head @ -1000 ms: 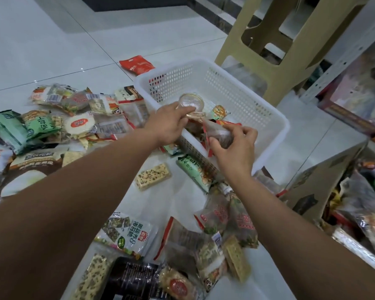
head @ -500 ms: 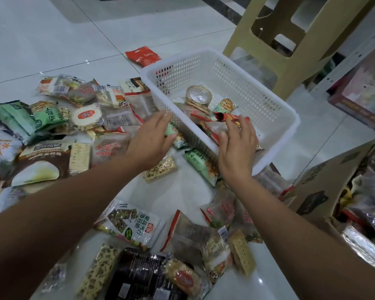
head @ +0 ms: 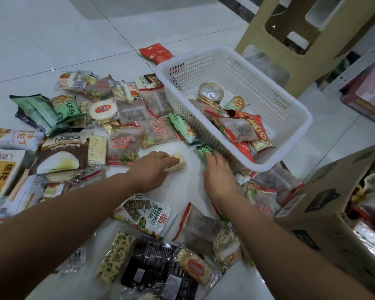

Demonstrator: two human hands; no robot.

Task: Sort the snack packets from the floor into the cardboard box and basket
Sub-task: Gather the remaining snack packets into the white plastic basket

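At frame centre, the small pale seeded bar in clear wrap point(head: 178, 163) is gripped by the left hand point(head: 152, 167), its fingers curled over it. Just right of it, the small green foil packet point(head: 204, 150), lying just beside the white perforated plastic basket point(head: 290, 100), is touched by the right hand point(head: 219, 176); whether it is pinched cannot be told. The 2 packets are best lifted clear before being carried, so nothing nearby is dragged, then released over the basket or the brown cardboard box point(head: 325, 204) at lower right.
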